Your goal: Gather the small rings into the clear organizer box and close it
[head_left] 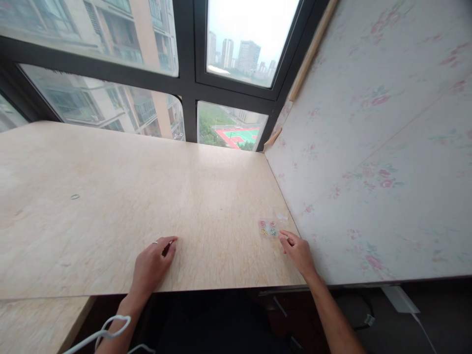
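A small clear plastic box (268,228) lies on the marble-patterned sill near the wall. Inside its compartments are little coils of pink, yellow and green, like tiny rubber bands. Its clear lid (280,216) appears folded back on the far side. My right hand (298,251) pinches at the box's right edge, thumb and index finger together. Off to the left, my left hand (154,263) rests over the sill with thumb and index fingertips pressed together; whether anything tiny is between them is hidden. A ring (155,242) is on one of its fingers.
A thin greenish loop (74,196) lies far left on the sill (206,196). Dark-framed windows (190,88) stand behind, and a flowered wall (368,147) bounds the right. A white cable-like loop (114,327) crosses near my left forearm. The sill's front edge runs below my hands.
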A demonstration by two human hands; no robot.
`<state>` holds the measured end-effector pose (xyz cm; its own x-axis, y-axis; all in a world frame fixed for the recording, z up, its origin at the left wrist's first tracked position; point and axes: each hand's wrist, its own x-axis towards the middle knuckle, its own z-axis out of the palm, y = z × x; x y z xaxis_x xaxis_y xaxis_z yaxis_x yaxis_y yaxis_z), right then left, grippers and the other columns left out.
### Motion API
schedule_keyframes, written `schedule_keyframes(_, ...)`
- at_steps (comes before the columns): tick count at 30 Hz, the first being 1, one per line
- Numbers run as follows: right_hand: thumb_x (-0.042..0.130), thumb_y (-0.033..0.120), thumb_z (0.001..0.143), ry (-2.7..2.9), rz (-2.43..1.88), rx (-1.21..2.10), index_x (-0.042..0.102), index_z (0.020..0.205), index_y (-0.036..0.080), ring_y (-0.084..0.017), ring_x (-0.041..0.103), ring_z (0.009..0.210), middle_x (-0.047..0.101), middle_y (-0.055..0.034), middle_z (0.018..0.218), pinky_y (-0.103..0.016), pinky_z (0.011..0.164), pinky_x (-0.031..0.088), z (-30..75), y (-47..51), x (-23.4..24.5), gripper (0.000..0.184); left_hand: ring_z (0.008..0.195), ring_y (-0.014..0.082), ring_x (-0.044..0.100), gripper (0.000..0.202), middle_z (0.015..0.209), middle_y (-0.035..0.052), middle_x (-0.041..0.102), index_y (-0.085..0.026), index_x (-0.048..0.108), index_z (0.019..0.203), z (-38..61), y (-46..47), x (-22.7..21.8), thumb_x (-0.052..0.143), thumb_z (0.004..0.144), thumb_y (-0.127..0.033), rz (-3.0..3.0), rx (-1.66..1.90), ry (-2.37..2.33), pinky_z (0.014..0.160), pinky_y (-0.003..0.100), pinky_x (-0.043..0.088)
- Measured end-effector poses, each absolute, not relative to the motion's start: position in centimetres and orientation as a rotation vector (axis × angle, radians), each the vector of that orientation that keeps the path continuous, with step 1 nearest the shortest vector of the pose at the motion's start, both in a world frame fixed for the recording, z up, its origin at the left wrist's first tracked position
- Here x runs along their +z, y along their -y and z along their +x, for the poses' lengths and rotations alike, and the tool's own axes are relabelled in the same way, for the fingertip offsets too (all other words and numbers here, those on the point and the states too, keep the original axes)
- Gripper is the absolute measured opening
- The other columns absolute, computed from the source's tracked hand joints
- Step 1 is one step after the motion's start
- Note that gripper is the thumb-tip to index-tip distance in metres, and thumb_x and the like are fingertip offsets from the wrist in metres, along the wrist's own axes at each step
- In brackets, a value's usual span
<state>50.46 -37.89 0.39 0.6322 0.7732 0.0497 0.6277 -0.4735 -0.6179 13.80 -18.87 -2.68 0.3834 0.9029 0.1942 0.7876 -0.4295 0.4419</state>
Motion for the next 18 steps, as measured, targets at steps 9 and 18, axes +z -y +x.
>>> schedule_keyframes(9,0.046,0.05,0.084,1.014,-2.206,0.289,0.068,0.103,0.015,-0.017,0.056,0.048,0.054,0.0019,0.049,-0.027,0.05,0.041,50.0,38.8,-0.2,0.045,0.082,0.0227,0.066,0.031,0.095,0.0031,0.072,-0.024,0.068,0.091,13.8,18.9,-2.0,0.044,0.082,-0.041,2.217,0.671,-1.46,0.073,0.032,0.049)
schedule_keyframes(18,0.045,0.061,0.081,1.191,-2.24,0.104,0.06,0.065,0.02,-0.014,0.053,0.05,0.056,-0.0002,0.054,-0.022,0.05,0.04,49.6,40.0,-1.7,0.046,0.05,0.0124,0.055,0.036,0.069,0.0029,0.064,-0.013,0.068,0.091,12.3,12.5,-0.8,0.055,0.072,-0.04,1.419,1.022,-1.575,0.046,0.023,0.044)
